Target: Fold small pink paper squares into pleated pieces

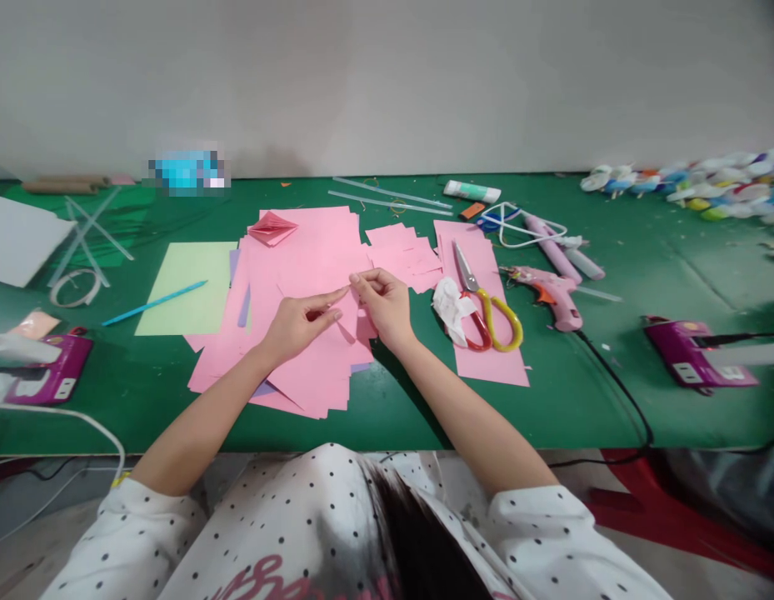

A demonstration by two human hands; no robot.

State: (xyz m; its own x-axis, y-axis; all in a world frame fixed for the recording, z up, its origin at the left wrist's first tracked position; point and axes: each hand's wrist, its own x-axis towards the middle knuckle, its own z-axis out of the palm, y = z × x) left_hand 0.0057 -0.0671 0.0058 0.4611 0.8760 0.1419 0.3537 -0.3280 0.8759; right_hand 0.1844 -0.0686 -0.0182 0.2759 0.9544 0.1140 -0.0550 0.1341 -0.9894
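My left hand (307, 323) and my right hand (382, 305) meet over a pile of pink paper sheets (305, 242). Between their fingertips is a small piece of pink paper (344, 323), hard to tell from the sheets behind it. Both hands have thumb and fingers pinched together on it. A folded pink paper piece (272, 227) sits on the pile's far left corner. Smaller cut pink pieces (404, 254) lie just beyond my right hand. Scissors (500, 321) with red and yellow handles rest on a pink sheet (490, 367) to the right, beside a crumpled white tissue (449, 304).
Right of the scissors lies a pink glue gun (565, 308) with a black cord. Purple power strips (699, 354) stand at both table sides. A blue pencil (155, 302) crosses a pale green sheet (183, 267). Clear glue sticks (390, 202) and a white-and-green tube (472, 192) lie at the back.
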